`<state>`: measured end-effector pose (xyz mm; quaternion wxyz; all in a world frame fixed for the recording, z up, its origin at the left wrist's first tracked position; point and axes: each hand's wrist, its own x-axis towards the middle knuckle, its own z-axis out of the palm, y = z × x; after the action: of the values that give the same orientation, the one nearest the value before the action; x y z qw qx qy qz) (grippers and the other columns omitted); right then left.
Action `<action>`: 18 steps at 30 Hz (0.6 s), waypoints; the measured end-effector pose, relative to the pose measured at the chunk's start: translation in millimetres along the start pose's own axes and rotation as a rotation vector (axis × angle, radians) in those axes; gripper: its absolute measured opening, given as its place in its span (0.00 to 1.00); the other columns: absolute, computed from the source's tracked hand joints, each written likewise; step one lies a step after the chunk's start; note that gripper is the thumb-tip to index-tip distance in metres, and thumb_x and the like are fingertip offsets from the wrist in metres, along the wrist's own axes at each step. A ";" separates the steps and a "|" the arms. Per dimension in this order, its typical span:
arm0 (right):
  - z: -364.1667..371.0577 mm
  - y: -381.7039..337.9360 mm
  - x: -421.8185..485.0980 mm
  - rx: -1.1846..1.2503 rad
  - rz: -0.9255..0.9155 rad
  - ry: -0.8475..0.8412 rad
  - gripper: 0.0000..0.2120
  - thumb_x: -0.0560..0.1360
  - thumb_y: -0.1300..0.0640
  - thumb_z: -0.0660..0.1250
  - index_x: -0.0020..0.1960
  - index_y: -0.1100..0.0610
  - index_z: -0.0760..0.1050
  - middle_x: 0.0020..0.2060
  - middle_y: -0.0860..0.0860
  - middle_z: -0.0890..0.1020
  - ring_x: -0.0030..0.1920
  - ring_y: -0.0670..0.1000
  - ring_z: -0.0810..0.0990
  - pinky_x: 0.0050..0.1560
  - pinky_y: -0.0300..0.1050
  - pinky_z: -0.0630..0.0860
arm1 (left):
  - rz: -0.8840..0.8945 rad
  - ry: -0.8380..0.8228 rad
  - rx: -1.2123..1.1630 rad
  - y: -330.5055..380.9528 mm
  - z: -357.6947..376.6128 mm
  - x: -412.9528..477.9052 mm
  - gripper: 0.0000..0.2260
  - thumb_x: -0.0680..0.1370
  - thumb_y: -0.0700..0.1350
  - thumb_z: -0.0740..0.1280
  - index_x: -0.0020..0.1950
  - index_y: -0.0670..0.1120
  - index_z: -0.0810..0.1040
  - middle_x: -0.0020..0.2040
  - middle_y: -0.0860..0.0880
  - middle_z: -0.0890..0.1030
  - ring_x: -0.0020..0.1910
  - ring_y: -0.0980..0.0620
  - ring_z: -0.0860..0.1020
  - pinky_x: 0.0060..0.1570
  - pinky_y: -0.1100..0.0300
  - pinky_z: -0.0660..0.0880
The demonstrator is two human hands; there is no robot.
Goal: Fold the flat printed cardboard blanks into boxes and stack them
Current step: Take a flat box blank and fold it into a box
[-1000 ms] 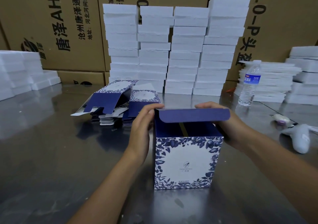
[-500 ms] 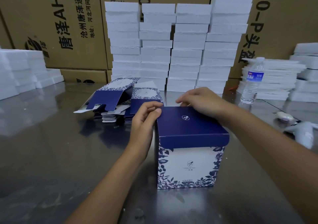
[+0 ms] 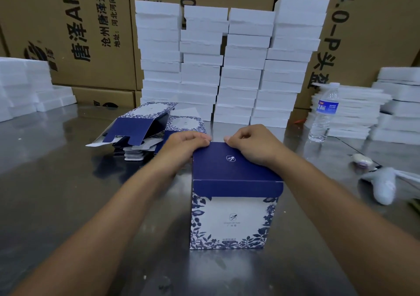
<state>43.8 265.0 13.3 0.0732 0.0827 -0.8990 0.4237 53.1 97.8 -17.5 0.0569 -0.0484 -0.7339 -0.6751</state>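
Box (image 3: pixel 234 216) upright on the bench (image 3: pixel 56 205), lid folded down.
Left grip (image 3: pixel 185 142) and right grip (image 3: pixel 253 147) curl over the lid's far edge, holding the box. It looks nearly finished but is not yet stacked. Behind and left of the box, a pile of flat blanks (image 3: pixel 136 125) waits to be folded.

White foam stacks (image 3: pixel 241 75), water bottle (image 3: pixel 325 111), brown cartons (image 3: pixel 34 11), steel table (image 3: pixel 45 205)
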 end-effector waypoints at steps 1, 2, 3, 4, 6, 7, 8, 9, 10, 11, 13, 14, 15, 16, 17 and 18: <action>-0.2 0.9 0.7 0.014 0.009 -0.004 0.11 0.74 0.49 0.68 0.39 0.55 0.79 0.38 0.49 0.82 0.38 0.48 0.79 0.37 0.40 0.74 | -0.034 -0.042 0.075 7.1 -3.1 3.5 0.05 0.75 0.42 0.68 0.42 0.48 0.83 0.42 0.48 0.85 0.42 0.50 0.80 0.49 0.55 0.77; -0.2 1.4 1.2 0.023 0.018 -0.009 0.11 0.74 0.49 0.68 0.38 0.54 0.79 0.37 0.49 0.82 0.37 0.48 0.79 0.36 0.39 0.73 | -0.050 -0.082 0.157 14.1 -5.0 6.2 0.04 0.75 0.43 0.69 0.43 0.48 0.84 0.45 0.47 0.85 0.44 0.49 0.80 0.52 0.54 0.76; -0.3 1.5 1.3 0.031 0.026 -0.012 0.11 0.74 0.49 0.68 0.37 0.54 0.78 0.37 0.49 0.82 0.36 0.47 0.79 0.35 0.39 0.72 | -0.052 -0.117 0.245 20.8 -4.7 8.2 0.04 0.75 0.44 0.69 0.43 0.47 0.84 0.46 0.47 0.85 0.45 0.50 0.81 0.51 0.56 0.77; -0.2 1.5 1.2 0.036 0.032 -0.015 0.11 0.74 0.49 0.68 0.37 0.53 0.78 0.37 0.49 0.82 0.35 0.47 0.79 0.35 0.39 0.72 | -0.048 -0.144 0.325 26.4 -2.5 9.2 0.05 0.75 0.44 0.69 0.44 0.46 0.84 0.45 0.47 0.85 0.43 0.52 0.81 0.46 0.60 0.77; 0.1 1.4 1.0 0.039 0.035 -0.018 0.11 0.74 0.49 0.68 0.37 0.54 0.79 0.38 0.50 0.82 0.36 0.48 0.79 0.36 0.40 0.74 | -0.039 -0.174 0.434 34.7 5.0 9.5 0.07 0.75 0.45 0.70 0.44 0.43 0.85 0.43 0.46 0.85 0.38 0.52 0.81 0.41 0.62 0.77; 0.2 1.2 0.8 0.038 0.037 -0.020 0.10 0.75 0.50 0.68 0.37 0.54 0.79 0.39 0.51 0.83 0.37 0.49 0.79 0.38 0.40 0.75 | -0.040 -0.178 0.460 36.8 8.2 9.7 0.07 0.75 0.45 0.69 0.44 0.42 0.84 0.43 0.45 0.85 0.37 0.51 0.80 0.42 0.61 0.77; 0.2 0.7 0.4 0.040 0.042 -0.023 0.10 0.75 0.50 0.67 0.38 0.54 0.79 0.39 0.51 0.83 0.38 0.49 0.80 0.38 0.41 0.76 | -0.046 -0.178 0.467 37.9 10.4 9.7 0.07 0.75 0.45 0.69 0.43 0.42 0.84 0.42 0.45 0.85 0.35 0.52 0.80 0.41 0.61 0.77; 0.0 0.4 -0.1 0.045 0.048 -0.027 0.10 0.75 0.50 0.67 0.38 0.54 0.79 0.39 0.51 0.83 0.38 0.49 0.80 0.39 0.41 0.76 | -0.055 -0.179 0.459 38.6 11.3 9.8 0.06 0.76 0.44 0.69 0.41 0.44 0.84 0.41 0.45 0.84 0.34 0.52 0.79 0.40 0.62 0.76; -0.2 -0.1 -0.3 0.047 0.051 -0.029 0.10 0.75 0.51 0.67 0.39 0.54 0.80 0.39 0.52 0.83 0.38 0.50 0.80 0.40 0.41 0.76 | -0.064 -0.182 0.443 38.8 11.4 10.0 0.06 0.76 0.42 0.69 0.40 0.45 0.83 0.39 0.46 0.84 0.33 0.53 0.79 0.38 0.64 0.76; -0.6 -0.4 -0.5 0.045 0.054 -0.029 0.10 0.75 0.51 0.67 0.39 0.55 0.80 0.40 0.52 0.83 0.38 0.50 0.79 0.40 0.42 0.76 | -0.070 -0.184 0.428 38.8 11.3 10.4 0.06 0.76 0.42 0.69 0.39 0.46 0.82 0.38 0.47 0.83 0.33 0.53 0.78 0.37 0.64 0.75; -1.2 -0.9 -1.1 0.045 0.065 -0.033 0.10 0.75 0.51 0.67 0.41 0.56 0.81 0.40 0.52 0.83 0.38 0.49 0.79 0.40 0.41 0.76 | -0.075 -0.181 0.406 37.9 11.2 10.3 0.08 0.75 0.41 0.69 0.36 0.46 0.81 0.38 0.47 0.82 0.34 0.53 0.78 0.38 0.64 0.74; -1.3 -1.5 -1.5 0.049 0.072 -0.036 0.10 0.75 0.50 0.67 0.42 0.56 0.81 0.40 0.52 0.83 0.38 0.49 0.79 0.39 0.41 0.75 | -0.075 -0.176 0.400 37.3 11.4 10.1 0.08 0.75 0.42 0.69 0.36 0.47 0.81 0.38 0.47 0.82 0.34 0.52 0.78 0.38 0.63 0.74; -1.6 -1.8 -2.2 0.055 0.077 -0.037 0.10 0.75 0.50 0.67 0.43 0.57 0.81 0.40 0.52 0.83 0.37 0.50 0.79 0.39 0.40 0.75 | -0.076 -0.171 0.393 36.7 11.6 10.0 0.09 0.75 0.42 0.69 0.35 0.46 0.81 0.38 0.47 0.83 0.34 0.52 0.78 0.40 0.63 0.75; -1.8 -2.2 -2.6 0.059 0.081 -0.036 0.11 0.75 0.50 0.67 0.44 0.58 0.81 0.40 0.53 0.83 0.37 0.50 0.79 0.39 0.40 0.75 | -0.079 -0.165 0.384 36.3 11.7 9.7 0.09 0.75 0.42 0.69 0.35 0.46 0.81 0.39 0.47 0.83 0.34 0.52 0.78 0.41 0.62 0.75; -2.0 -2.5 -3.1 0.061 0.085 -0.035 0.12 0.75 0.50 0.67 0.45 0.59 0.81 0.40 0.53 0.83 0.37 0.50 0.79 0.38 0.40 0.75 | -0.085 -0.158 0.368 35.4 11.6 8.9 0.08 0.76 0.42 0.69 0.36 0.45 0.82 0.39 0.46 0.83 0.33 0.52 0.78 0.41 0.61 0.76; -2.4 -3.0 -3.7 0.064 0.091 -0.034 0.12 0.75 0.50 0.67 0.47 0.60 0.81 0.41 0.54 0.83 0.37 0.50 0.79 0.38 0.40 0.75 | -0.094 -0.151 0.346 34.2 11.4 7.4 0.07 0.76 0.43 0.69 0.37 0.44 0.82 0.38 0.46 0.83 0.32 0.52 0.78 0.39 0.61 0.75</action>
<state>48.2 265.2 16.3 0.0361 0.0512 -0.8891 0.4535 50.6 112.0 16.3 -0.0225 -0.0542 -0.8428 -0.5351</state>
